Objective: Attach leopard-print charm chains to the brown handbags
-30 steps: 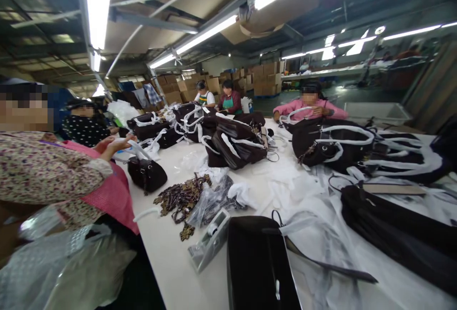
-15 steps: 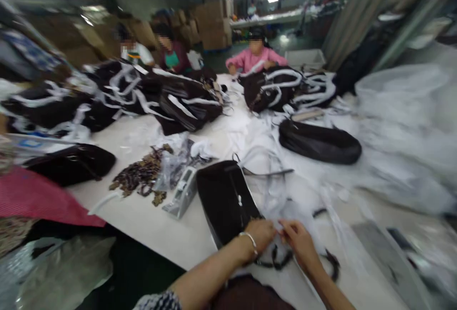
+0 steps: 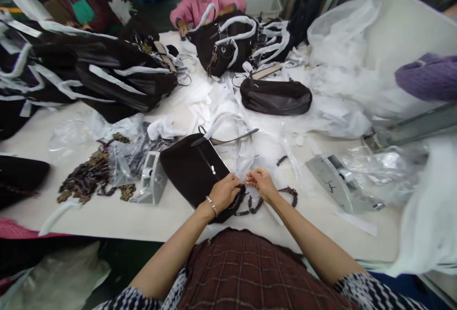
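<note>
A dark brown handbag (image 3: 193, 169) lies flat on the white table (image 3: 107, 210) just in front of me. My left hand (image 3: 223, 192) rests on its near right corner, fingers curled round a dark chain strap (image 3: 257, 204) that trails to the right. My right hand (image 3: 261, 182) is beside it, fingertips pinched together on something small I cannot make out. White wrapping strips (image 3: 243, 145) lie just beyond both hands.
A tape dispenser (image 3: 150, 180) and a pile of patterned chain straps (image 3: 91, 174) sit left of the bag. Another tape dispenser (image 3: 337, 181) lies to the right. Another brown bag (image 3: 274, 95), heaps of wrapped bags (image 3: 117, 74) and plastic sheeting (image 3: 342, 43) lie further back. A person in pink (image 3: 207, 3) works opposite.
The view has tipped down from the ceiling and co-workers to the table. My hands came into view and now sit at the bag's corner on the chain strap.
</note>
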`<control>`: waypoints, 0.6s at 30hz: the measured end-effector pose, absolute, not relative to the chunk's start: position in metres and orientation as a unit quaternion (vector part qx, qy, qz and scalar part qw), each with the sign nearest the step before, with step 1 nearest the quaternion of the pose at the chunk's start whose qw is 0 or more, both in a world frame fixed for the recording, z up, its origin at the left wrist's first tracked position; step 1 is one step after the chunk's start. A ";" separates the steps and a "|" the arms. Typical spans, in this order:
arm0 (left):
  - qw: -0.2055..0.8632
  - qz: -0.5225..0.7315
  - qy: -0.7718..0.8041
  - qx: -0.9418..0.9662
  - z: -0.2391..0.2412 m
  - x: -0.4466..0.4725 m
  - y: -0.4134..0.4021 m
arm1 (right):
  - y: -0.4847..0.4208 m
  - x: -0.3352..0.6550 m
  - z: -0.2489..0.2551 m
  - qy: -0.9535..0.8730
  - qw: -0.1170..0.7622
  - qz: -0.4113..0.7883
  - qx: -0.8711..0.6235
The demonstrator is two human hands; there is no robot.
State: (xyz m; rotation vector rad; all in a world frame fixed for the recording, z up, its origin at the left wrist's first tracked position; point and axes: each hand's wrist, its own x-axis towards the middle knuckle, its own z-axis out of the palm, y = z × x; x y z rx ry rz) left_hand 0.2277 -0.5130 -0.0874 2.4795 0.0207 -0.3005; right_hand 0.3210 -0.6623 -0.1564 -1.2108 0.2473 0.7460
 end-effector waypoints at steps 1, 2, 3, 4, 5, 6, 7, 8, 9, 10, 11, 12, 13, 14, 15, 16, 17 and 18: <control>0.278 -0.136 -0.012 0.951 -0.087 0.230 -0.518 | -0.663 0.322 -0.157 0.112 0.749 0.343 -0.556; 0.237 -0.156 -0.027 0.959 -0.087 0.233 -0.523 | -0.663 0.322 -0.157 0.110 0.747 0.346 -0.556; 0.199 -0.174 -0.042 0.964 -0.088 0.235 -0.528 | -0.663 0.323 -0.156 0.108 0.746 0.349 -0.557; 0.168 -0.186 -0.057 0.966 -0.089 0.237 -0.533 | -0.663 0.324 -0.156 0.106 0.745 0.352 -0.557; 0.148 -0.195 -0.072 0.967 -0.091 0.239 -0.538 | -0.664 0.324 -0.155 0.105 0.744 0.355 -0.556; 0.134 -0.201 -0.085 0.967 -0.092 0.241 -0.542 | -0.664 0.325 -0.155 0.103 0.744 0.357 -0.555; 0.125 -0.205 -0.094 0.966 -0.094 0.243 -0.546 | -0.664 0.325 -0.154 0.103 0.745 0.360 -0.552; 0.118 -0.211 -0.096 0.966 -0.096 0.244 -0.549 | -0.665 0.326 -0.154 0.103 0.747 0.362 -0.548; 0.112 -0.219 -0.094 0.965 -0.097 0.244 -0.551 | -0.665 0.326 -0.154 0.104 0.748 0.365 -0.545; 0.107 -0.227 -0.091 0.964 -0.099 0.245 -0.553 | -0.665 0.327 -0.154 0.105 0.749 0.367 -0.541; 0.105 -0.235 -0.089 0.962 -0.101 0.246 -0.553 | -0.666 0.328 -0.154 0.108 0.749 0.368 -0.539; 0.104 -0.242 -0.090 0.961 -0.103 0.247 -0.553 | -0.666 0.328 -0.155 0.112 0.750 0.368 -0.538; 0.106 -0.245 -0.092 0.959 -0.104 0.249 -0.552 | -0.665 0.329 -0.155 0.117 0.750 0.367 -0.538; 0.108 -0.249 -0.095 0.958 -0.105 0.251 -0.551 | -0.665 0.330 -0.156 0.121 0.749 0.366 -0.538; 0.110 -0.253 -0.097 0.956 -0.105 0.253 -0.550 | -0.665 0.331 -0.156 0.124 0.749 0.365 -0.539; 0.110 -0.257 -0.096 0.955 -0.104 0.255 -0.549 | -0.664 0.331 -0.156 0.125 0.750 0.365 -0.538; 0.109 -0.261 -0.094 0.955 -0.101 0.257 -0.549 | -0.664 0.331 -0.155 0.121 0.751 0.365 -0.537; 0.105 -0.264 -0.090 0.954 -0.098 0.258 -0.550 | -0.665 0.331 -0.154 0.116 0.751 0.367 -0.536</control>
